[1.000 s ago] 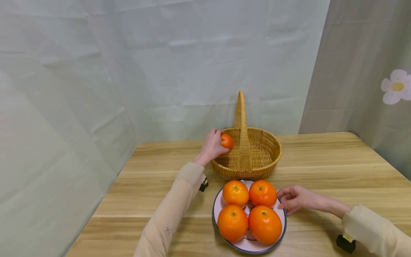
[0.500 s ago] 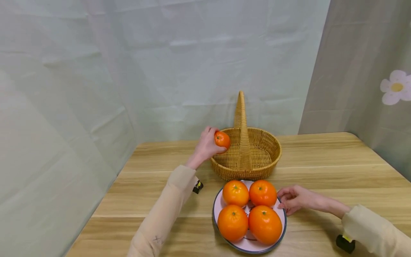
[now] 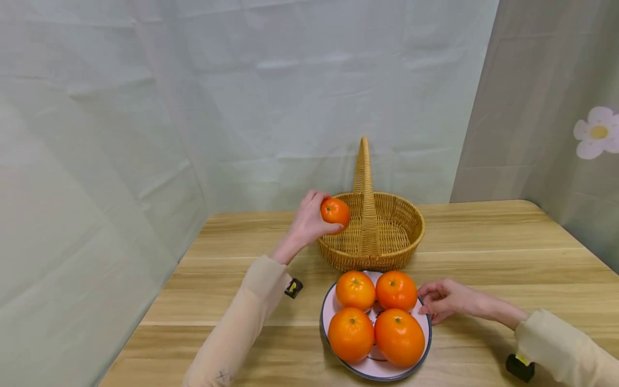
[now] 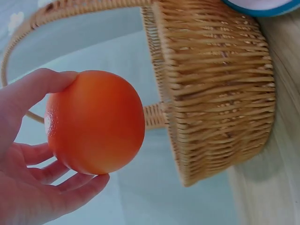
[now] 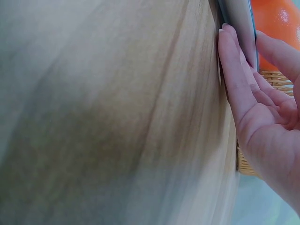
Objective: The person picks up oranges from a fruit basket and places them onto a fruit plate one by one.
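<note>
My left hand [image 3: 309, 219] grips an orange [image 3: 335, 213], thumb on one side and fingers around the other. It holds the fruit up at the left rim of a wicker basket [image 3: 369, 262]; the left wrist view has the orange [image 4: 96, 123] beside the basket's rim, outside its wall [image 4: 220, 93]. My right hand [image 3: 447, 302] pinches the right edge of a white plate [image 3: 329, 312] with a dark blue rim. In the right wrist view its thumb lies at the rim and the fingers reach along the underside. Several oranges [image 3: 399, 338] sit on the plate.
The basket's tall arched handle [image 3: 364, 177] rises over its middle. Plate and basket stand close together on a wooden table [image 3: 232, 279]. Pale cloth [image 3: 290, 97] hangs behind and to the left, and a grey-brown curtain [image 3: 517, 107] hangs at the right.
My left hand has drawn back slightly leftward with the orange, from over the basket's left part to its left rim. My right hand, the plate and the basket have stayed in place.
</note>
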{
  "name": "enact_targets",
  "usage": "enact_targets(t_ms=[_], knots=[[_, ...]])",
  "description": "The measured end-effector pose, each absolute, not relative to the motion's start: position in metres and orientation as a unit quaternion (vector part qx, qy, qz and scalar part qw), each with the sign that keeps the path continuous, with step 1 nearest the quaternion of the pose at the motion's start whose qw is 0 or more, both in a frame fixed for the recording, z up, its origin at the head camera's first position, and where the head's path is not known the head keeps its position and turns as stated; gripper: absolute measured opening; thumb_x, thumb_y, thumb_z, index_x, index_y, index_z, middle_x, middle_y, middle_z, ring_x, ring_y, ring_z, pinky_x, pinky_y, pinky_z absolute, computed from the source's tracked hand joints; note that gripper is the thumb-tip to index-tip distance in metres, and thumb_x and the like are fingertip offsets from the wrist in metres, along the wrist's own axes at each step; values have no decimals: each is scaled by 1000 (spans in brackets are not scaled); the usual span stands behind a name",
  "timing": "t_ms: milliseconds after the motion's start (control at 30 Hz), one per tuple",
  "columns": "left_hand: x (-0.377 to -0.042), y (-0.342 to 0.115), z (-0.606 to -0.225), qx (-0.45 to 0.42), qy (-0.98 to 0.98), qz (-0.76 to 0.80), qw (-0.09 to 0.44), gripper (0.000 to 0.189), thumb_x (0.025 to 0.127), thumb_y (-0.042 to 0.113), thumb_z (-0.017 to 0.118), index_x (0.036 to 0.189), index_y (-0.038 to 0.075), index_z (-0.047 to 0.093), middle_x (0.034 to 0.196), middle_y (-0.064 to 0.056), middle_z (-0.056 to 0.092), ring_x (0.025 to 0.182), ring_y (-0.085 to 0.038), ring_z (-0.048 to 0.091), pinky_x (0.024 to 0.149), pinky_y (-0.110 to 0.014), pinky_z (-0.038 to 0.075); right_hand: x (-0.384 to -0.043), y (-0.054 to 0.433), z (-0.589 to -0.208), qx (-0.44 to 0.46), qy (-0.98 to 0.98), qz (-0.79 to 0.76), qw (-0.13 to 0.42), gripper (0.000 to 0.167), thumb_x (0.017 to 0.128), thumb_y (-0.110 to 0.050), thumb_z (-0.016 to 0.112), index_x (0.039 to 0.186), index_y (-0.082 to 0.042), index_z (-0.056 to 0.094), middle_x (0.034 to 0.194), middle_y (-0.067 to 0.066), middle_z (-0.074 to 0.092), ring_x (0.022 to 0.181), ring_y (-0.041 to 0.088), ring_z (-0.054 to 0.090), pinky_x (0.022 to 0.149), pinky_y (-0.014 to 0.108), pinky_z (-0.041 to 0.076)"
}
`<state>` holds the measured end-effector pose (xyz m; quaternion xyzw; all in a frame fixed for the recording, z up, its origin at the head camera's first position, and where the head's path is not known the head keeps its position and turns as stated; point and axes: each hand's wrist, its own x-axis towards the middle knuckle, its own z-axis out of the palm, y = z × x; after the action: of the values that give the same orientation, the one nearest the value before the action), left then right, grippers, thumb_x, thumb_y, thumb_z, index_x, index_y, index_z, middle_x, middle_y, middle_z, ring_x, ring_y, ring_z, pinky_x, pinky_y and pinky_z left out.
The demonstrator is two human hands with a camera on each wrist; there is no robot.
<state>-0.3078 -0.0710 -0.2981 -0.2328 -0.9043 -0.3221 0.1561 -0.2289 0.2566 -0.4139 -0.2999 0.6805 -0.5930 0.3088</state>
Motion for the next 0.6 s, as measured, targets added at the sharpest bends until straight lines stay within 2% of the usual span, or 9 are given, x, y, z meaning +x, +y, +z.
enact_targets(t_ms=[600], knots=[[-266,-75,-275,-298,-873,-336,192,61,62,18,82,113,2,52,110,-8,45,97,-21,45,77,-35,43,-228,256,-413,-300,683,-591,308,33,90,0,51,109,24,37,93,18,59,79,20,60,67,37,50]])
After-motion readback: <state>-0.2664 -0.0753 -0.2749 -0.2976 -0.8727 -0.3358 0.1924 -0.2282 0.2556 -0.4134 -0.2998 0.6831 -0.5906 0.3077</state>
